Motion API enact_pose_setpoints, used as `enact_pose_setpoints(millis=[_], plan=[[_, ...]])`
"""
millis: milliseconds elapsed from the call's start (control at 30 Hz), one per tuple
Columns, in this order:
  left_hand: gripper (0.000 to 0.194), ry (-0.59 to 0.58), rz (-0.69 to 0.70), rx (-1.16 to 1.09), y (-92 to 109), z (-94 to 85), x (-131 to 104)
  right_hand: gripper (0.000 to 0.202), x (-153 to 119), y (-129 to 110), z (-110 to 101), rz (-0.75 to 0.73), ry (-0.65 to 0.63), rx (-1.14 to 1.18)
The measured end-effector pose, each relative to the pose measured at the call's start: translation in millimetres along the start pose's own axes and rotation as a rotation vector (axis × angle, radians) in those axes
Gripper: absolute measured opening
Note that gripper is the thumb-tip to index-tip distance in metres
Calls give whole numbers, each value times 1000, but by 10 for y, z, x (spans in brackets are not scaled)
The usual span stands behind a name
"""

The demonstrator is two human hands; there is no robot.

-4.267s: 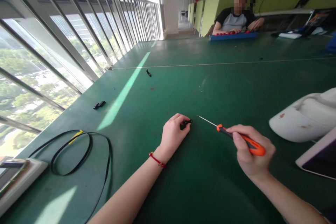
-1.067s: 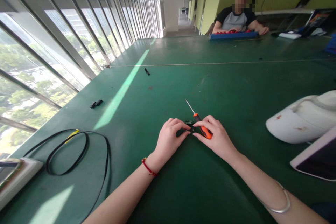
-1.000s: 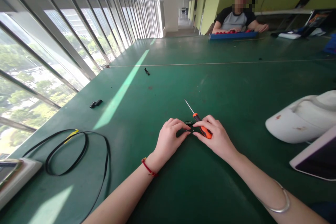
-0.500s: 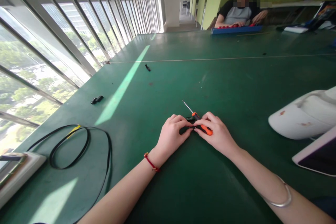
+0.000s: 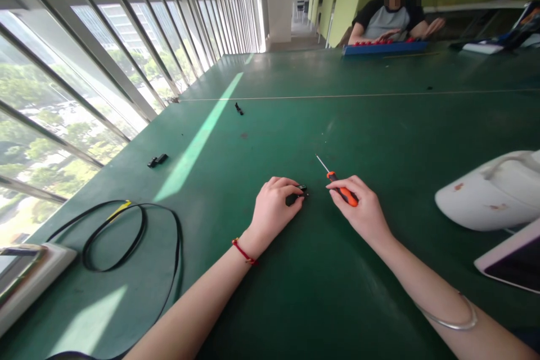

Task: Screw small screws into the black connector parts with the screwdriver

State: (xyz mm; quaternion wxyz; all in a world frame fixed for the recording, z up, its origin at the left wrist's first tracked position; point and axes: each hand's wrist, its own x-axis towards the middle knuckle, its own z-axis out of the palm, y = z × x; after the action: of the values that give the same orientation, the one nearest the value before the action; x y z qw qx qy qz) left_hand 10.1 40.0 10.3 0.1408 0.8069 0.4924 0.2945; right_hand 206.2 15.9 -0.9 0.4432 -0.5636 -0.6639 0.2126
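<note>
My left hand point(image 5: 275, 201) is closed around a small black part point(image 5: 292, 199), low over the table. A dark green end shows past its fingertips; the rest is hidden by the fingers, and I cannot tell its kind. In my right hand point(image 5: 358, 202) is a screwdriver point(image 5: 343, 192) with an orange and black handle, pinched between thumb and fingers. Its thin metal shaft points up and to the left, away from me. A gap of bare table separates the two hands, and the screwdriver tip touches nothing.
Small black pieces point(image 5: 157, 160) lie at the left, another black piece point(image 5: 239, 109) farther back. A coiled black cable point(image 5: 179, 236) lies near a white-edged device point(image 5: 63, 256). White equipment point(image 5: 485, 191) stands right. Behind the green table point(image 5: 270, 140), a person point(image 5: 386, 22) sits at a blue tray point(image 5: 383, 49).
My right hand has moved right with the screwdriver, away from the left hand and the black part. My left hand has shifted slightly left, still holding that part.
</note>
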Motion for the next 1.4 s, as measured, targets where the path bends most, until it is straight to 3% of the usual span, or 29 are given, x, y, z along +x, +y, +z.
enact_pose_setpoints(millis=[100,233,300,400,533,767,933,1400], plan=[[12,199,-124,59,-342,-335,39,12,1,5,-3,35,-11,17],[17,454,-464,250,-1000,-923,-89,13,9,22,0,32,-23,18],[23,490,-669,368,-1274,-1146,-220,13,11,29,5,28,-26,15],[27,525,-831,432,-1513,-1334,-388,13,12,38,6,28,-30,4],[24,394,-853,409,-1609,-1428,-457,14,11,42,0,39,-42,-12],[14,578,-760,290,-1660,-1473,-456,14,13,33,-4,48,-53,-24],[16,516,-822,156,-1650,-1476,-469,14,12,38,-1,39,-62,-28],[24,470,-887,140,-1714,-1485,-476,14,9,60,8,34,-63,-28]])
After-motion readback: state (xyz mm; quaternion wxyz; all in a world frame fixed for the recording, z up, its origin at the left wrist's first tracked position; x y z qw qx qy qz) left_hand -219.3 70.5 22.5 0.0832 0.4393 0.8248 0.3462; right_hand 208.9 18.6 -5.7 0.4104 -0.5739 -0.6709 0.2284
